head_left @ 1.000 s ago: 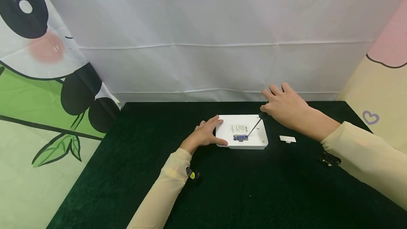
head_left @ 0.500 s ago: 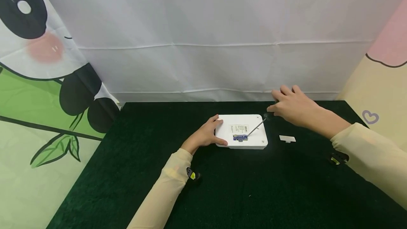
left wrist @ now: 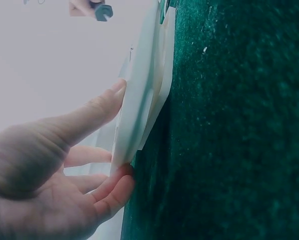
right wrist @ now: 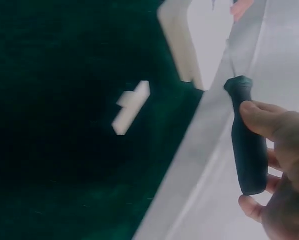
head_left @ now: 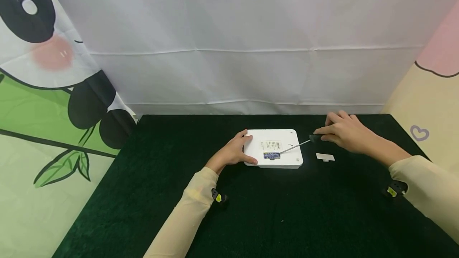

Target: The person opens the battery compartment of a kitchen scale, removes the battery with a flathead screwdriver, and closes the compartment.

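A white flat device (head_left: 276, 135) lies on the dark green cloth, its labelled face up. Blue batteries (head_left: 271, 155) sit in its small uncovered compartment. My left hand (head_left: 231, 151) grips the device's left end, the thumb over the top face and the fingers along the far side and edge. In my right hand (head_left: 346, 133) is a screwdriver (right wrist: 250, 150), held by its dark handle between thumb and fingers. Its shaft slants low over the device, and its tip meets the right end of the batteries. Whether the tip is wedged under them cannot be told.
A small white battery cover (head_left: 325, 157) with a tab lies on the cloth to the right of the device. A white curtain (head_left: 229, 79) hangs along the table's far edge. Printed cloth with cartoon figures (head_left: 57, 90) hangs at the left.
My right hand has moved right and lower, tilting the screwdriver's handle down to the right, while its tip stays at the batteries. The left hand and the device have not visibly moved.
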Demonstrator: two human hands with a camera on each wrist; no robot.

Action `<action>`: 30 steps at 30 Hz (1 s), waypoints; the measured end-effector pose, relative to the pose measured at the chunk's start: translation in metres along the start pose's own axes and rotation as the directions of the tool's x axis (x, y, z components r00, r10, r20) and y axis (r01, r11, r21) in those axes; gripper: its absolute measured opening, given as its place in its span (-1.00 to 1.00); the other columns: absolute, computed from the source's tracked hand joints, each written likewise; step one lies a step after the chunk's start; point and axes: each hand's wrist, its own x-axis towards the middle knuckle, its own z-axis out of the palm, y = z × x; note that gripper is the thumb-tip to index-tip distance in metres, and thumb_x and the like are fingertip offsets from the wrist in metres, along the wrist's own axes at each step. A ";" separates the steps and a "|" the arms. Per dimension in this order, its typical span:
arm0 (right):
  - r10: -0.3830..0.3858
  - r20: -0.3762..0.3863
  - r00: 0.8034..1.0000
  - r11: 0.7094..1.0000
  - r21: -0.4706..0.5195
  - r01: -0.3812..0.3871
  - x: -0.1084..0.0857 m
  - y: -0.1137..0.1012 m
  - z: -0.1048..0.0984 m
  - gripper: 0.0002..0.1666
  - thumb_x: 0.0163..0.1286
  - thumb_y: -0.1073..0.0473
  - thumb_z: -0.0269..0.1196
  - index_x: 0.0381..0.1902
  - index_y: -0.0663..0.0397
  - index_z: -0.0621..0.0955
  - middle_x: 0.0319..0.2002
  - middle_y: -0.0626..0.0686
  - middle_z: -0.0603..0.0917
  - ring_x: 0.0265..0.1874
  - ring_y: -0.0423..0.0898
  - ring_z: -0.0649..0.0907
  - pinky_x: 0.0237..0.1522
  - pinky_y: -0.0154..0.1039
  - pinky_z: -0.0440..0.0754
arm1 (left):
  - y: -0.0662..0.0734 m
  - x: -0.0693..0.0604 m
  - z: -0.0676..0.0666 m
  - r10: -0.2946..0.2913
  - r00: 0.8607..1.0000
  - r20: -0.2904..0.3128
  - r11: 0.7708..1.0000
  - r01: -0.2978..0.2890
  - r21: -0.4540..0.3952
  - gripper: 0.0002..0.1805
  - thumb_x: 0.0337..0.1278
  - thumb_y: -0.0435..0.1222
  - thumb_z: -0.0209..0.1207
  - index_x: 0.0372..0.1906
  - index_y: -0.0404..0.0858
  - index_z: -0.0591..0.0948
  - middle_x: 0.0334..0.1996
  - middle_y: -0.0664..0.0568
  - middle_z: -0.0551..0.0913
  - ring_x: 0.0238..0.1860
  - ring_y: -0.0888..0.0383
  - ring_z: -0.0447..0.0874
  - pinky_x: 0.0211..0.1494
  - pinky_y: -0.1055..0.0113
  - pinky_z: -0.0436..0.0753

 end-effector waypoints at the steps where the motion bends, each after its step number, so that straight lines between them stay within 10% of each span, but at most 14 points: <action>1: 0.014 0.002 1.000 1.000 0.025 -0.014 -0.004 0.002 0.004 -0.70 0.25 0.15 0.37 -0.04 -0.13 0.76 -0.30 -0.03 0.47 -0.33 -0.07 0.35 -0.37 -0.19 0.17 | 0.000 0.000 0.000 0.000 1.000 0.001 1.000 0.000 0.001 0.01 -0.05 -0.02 0.45 0.48 -0.26 0.23 0.58 -0.13 -0.10 0.57 -0.09 -0.08 0.55 0.03 0.12; 30: 0.122 0.046 0.991 0.932 0.339 -0.130 -0.045 0.008 0.054 -0.69 0.36 0.19 0.28 0.06 0.03 0.70 -0.31 -0.09 0.51 -0.35 -0.16 0.37 -0.32 -0.30 0.31 | 0.000 -0.004 -0.002 -0.020 1.000 0.011 0.999 0.020 -0.028 0.01 -0.04 -0.02 0.45 0.50 -0.21 0.22 0.58 -0.09 -0.10 0.56 -0.09 -0.08 0.55 -0.01 0.09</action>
